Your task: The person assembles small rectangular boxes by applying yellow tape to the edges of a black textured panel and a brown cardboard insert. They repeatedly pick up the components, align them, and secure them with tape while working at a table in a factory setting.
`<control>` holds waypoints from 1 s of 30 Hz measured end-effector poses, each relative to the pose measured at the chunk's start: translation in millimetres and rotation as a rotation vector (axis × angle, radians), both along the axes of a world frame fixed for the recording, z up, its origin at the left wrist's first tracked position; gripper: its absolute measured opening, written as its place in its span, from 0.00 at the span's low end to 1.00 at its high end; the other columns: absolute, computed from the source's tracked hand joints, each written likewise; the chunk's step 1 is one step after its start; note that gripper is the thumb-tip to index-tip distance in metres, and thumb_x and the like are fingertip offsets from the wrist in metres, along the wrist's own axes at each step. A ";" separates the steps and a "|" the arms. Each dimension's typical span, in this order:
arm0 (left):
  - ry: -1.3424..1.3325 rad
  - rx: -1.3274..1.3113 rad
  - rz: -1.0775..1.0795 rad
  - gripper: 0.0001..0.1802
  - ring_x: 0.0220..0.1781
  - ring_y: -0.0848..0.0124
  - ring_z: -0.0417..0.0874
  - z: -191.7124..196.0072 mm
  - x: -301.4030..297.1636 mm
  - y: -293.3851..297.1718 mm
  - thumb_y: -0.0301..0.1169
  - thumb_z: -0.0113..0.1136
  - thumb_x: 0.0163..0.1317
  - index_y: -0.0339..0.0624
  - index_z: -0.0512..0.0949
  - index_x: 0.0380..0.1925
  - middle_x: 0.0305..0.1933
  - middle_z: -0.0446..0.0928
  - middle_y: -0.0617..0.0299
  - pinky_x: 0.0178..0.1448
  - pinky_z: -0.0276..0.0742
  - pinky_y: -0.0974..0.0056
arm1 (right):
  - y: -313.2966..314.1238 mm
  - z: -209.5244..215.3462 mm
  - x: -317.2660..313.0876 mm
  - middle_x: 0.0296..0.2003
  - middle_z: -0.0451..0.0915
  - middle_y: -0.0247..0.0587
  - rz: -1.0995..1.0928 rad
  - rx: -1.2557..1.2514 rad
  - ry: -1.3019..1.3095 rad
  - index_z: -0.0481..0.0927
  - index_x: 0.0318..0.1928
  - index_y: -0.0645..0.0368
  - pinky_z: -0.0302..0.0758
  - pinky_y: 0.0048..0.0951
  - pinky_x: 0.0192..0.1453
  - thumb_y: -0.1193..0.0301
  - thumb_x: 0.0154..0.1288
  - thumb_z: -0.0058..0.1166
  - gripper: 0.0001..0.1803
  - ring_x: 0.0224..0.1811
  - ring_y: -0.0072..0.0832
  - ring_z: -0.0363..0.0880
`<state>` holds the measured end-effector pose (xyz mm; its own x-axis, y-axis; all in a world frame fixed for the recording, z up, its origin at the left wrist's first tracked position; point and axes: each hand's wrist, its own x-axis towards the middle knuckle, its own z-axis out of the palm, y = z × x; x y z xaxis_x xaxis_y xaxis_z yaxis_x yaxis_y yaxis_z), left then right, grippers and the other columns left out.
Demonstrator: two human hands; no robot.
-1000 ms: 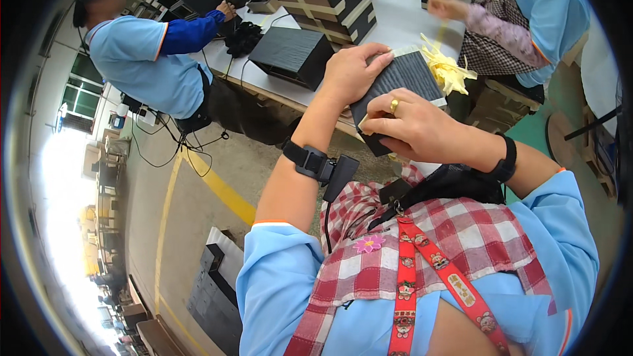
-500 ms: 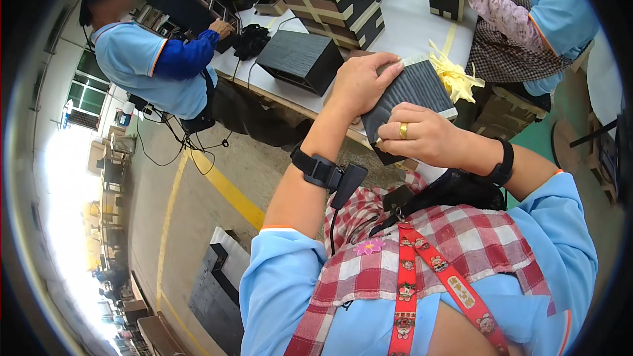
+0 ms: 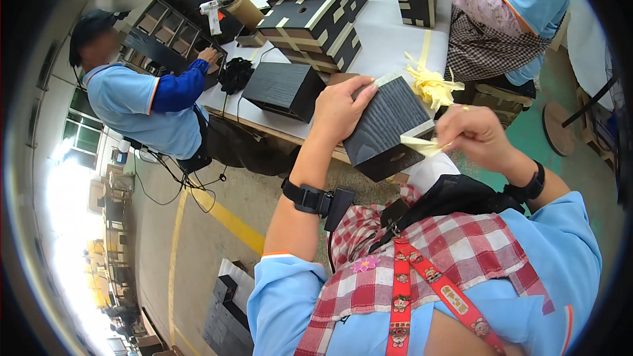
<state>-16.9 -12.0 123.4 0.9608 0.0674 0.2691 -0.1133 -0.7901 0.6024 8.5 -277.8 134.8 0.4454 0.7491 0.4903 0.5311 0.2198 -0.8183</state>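
A black wood-grained box (image 3: 388, 122) is tilted at the table edge before me, a round hole in its near end. My left hand (image 3: 337, 111) is closed on its far left edge, the thumb lying along the top. To the right of the box, my right hand (image 3: 476, 133) pinches a strip of pale yellow masking tape (image 3: 421, 146). That strip stands up from the near right corner of the box and seems still joined to it. Light tape also lies along the far and right edges. Just beyond the box is a crumpled heap of yellow tape (image 3: 434, 86).
On the white-covered table (image 3: 379, 33) stand another black box (image 3: 283, 89), stacked taped boxes (image 3: 310, 29), a black crumpled bundle (image 3: 236, 76) and a heat gun (image 3: 212, 14). One co-worker (image 3: 148, 109) works at the left, another (image 3: 521, 20) at the far right. Cables hang at the left.
My right hand has moved right, off the box, drawing the tape strip up from its corner. The box's holed end now shows. My left hand keeps its hold.
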 end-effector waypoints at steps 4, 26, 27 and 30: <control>0.023 -0.021 -0.011 0.15 0.36 0.67 0.82 2.4 0.7 -3.0 0.38 0.57 0.61 0.41 0.80 0.43 0.37 0.82 0.56 0.43 0.74 0.68 | -26.0 -0.9 2.2 0.33 0.75 0.38 -0.052 0.075 0.222 0.76 0.30 0.65 0.71 0.21 0.40 0.85 0.54 0.55 0.04 0.35 0.20 0.73; -0.270 0.172 -0.169 0.11 0.41 0.55 0.81 2.6 6.7 -8.0 0.32 0.57 0.59 0.40 0.80 0.40 0.42 0.80 0.54 0.44 0.75 0.59 | -117.0 61.1 29.7 0.35 0.68 0.36 -0.273 0.584 0.318 0.71 0.35 0.59 0.69 0.27 0.46 0.66 0.64 0.53 0.10 0.40 0.24 0.69; -0.388 0.271 -0.177 0.10 0.39 0.57 0.80 8.1 3.8 -9.9 0.29 0.58 0.59 0.40 0.80 0.40 0.40 0.80 0.55 0.42 0.75 0.60 | -88.8 63.2 22.6 0.34 0.70 0.36 -0.214 0.572 0.356 0.71 0.33 0.58 0.69 0.24 0.42 0.69 0.62 0.56 0.08 0.37 0.23 0.69; -0.371 0.077 -0.012 0.10 0.29 0.67 0.76 31.4 -21.2 -33.2 0.25 0.59 0.57 0.39 0.80 0.40 0.32 0.78 0.58 0.34 0.72 0.66 | -56.0 37.0 31.6 0.35 0.75 0.37 -0.065 0.505 0.709 0.74 0.34 0.58 0.72 0.23 0.45 0.70 0.62 0.56 0.06 0.38 0.22 0.74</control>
